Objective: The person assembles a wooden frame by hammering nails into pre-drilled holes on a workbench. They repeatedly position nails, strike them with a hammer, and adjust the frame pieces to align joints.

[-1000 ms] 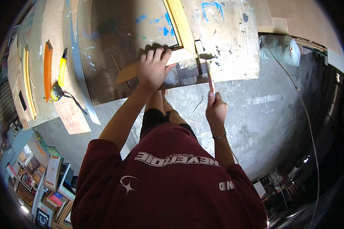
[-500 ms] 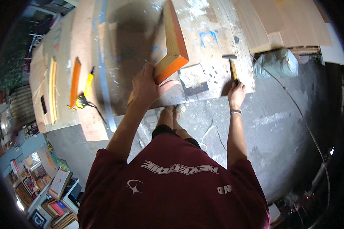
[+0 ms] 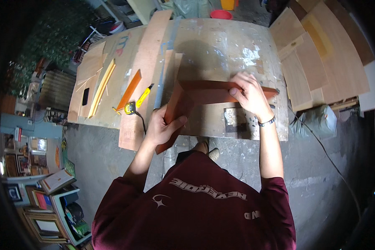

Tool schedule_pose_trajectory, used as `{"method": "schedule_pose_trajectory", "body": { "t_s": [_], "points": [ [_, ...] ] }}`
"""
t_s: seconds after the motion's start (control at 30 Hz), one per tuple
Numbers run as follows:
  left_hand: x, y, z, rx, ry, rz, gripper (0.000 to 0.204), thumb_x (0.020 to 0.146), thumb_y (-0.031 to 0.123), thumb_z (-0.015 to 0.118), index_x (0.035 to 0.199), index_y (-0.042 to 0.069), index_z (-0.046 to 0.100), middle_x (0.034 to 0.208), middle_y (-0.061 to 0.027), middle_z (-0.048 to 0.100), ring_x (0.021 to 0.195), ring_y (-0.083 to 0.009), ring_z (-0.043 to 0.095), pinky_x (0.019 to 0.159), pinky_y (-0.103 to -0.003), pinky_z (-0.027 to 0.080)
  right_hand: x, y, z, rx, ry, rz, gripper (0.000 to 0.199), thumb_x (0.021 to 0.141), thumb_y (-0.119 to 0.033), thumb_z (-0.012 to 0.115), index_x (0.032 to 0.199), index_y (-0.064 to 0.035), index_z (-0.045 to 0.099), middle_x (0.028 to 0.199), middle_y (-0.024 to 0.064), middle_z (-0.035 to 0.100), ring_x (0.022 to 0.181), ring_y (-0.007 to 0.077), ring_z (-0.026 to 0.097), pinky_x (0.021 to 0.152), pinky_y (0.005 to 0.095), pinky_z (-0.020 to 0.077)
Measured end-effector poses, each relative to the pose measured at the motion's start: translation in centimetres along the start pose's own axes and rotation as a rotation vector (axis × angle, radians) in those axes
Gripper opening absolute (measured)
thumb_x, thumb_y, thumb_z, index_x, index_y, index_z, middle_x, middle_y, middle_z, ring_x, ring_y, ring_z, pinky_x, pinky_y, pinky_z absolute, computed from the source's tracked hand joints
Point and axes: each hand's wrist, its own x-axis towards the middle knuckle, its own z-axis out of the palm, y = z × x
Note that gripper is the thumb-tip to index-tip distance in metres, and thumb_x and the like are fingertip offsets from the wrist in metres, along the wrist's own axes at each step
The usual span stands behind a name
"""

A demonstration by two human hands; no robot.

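Observation:
Two reddish-brown wooden boards, joined at a corner into an L-shaped frame piece (image 3: 210, 95), are held up over the near side of the worktable (image 3: 221, 46). My left hand (image 3: 160, 128) is closed round the left board, thumb on its inner face. Closed over the other board near its right end is my right hand (image 3: 252, 96), thumb in front and slightly blurred fingers behind. Below the right-hand board lies a small dark-and-light square pad (image 3: 234, 118), with small dark bits beside it. I cannot make out the hammer now.
Left of the frame piece lie a tape measure (image 3: 130, 108), a yellow utility knife (image 3: 143, 96), an orange-brown strip (image 3: 130, 89), pale mouldings (image 3: 102, 88) and a black phone-like slab (image 3: 86, 96). Plywood sheets (image 3: 333, 54) lean at the right above a wrapped grey bundle (image 3: 318, 121).
My right hand has left the hammer handle and moved up onto the frame piece. The frame piece has turned, its inner faces now showing. The view has shifted, taking in more of the table's far side.

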Motion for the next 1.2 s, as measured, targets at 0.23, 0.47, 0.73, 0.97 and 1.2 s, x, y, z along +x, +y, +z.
{"method": "schedule_pose_trajectory", "body": {
  "t_s": [0.23,0.47,0.73,0.97,1.2],
  "points": [
    [-1.1,-1.1,-1.7,-0.086,0.202,-0.142,0.030,0.091,0.016,0.083,0.112,0.002,0.067,0.098,-0.0030,0.073,0.090,-0.0101,0.065,0.083,-0.029,0.053,0.4,-5.9,3.8,-0.240,0.089,0.252,0.049,0.097,-0.054,0.067,0.088,-0.0068,0.077,0.062,0.0210,0.066,0.065,0.0431,0.069,0.063,0.0507,0.0560],
    [-3.5,-2.1,-5.0,0.061,0.328,-0.172,0.039,0.086,0.024,0.089,0.113,0.004,0.069,0.100,-0.0030,0.074,0.092,-0.0102,0.066,0.084,-0.029,0.053,1.8,-9.3,8.0,-0.268,0.036,0.277,0.053,0.098,-0.056,0.066,0.084,-0.0052,0.076,0.065,0.0212,0.068,0.068,0.0420,0.072,0.067,0.0507,0.0584],
    [-8.1,-6.1,-11.4,-0.104,0.396,-0.270,0.044,0.086,0.026,0.089,0.116,0.000,0.070,0.103,-0.0054,0.075,0.092,-0.0127,0.068,0.087,-0.031,0.055,5.3,-14.2,15.0,-0.214,-0.217,0.334,0.055,0.104,-0.054,0.056,0.088,-0.0043,0.075,0.069,0.0224,0.069,0.074,0.0448,0.071,0.071,0.0528,0.0562],
    [-12.0,-7.5,-15.0,0.024,0.434,-0.412,0.036,0.090,0.022,0.086,0.113,0.001,0.068,0.097,-0.0045,0.074,0.089,-0.0120,0.066,0.084,-0.031,0.055,7.7,-15.8,20.3,-0.106,-0.229,0.196,0.058,0.100,-0.055,0.063,0.076,-0.0037,0.071,0.068,0.0244,0.067,0.074,0.0438,0.071,0.068,0.0524,0.0563],
    [-18.5,-11.9,-20.7,-0.288,0.364,-0.318,0.040,0.098,0.009,0.074,0.134,0.003,0.057,0.108,-0.0012,0.068,0.091,-0.0101,0.064,0.081,-0.029,0.053,13.6,-19.3,23.8,-0.121,-0.329,0.144,0.057,0.103,-0.054,0.058,0.080,-0.0045,0.074,0.073,0.0245,0.068,0.078,0.0469,0.069,0.071,0.0552,0.0536]
  ]
}}
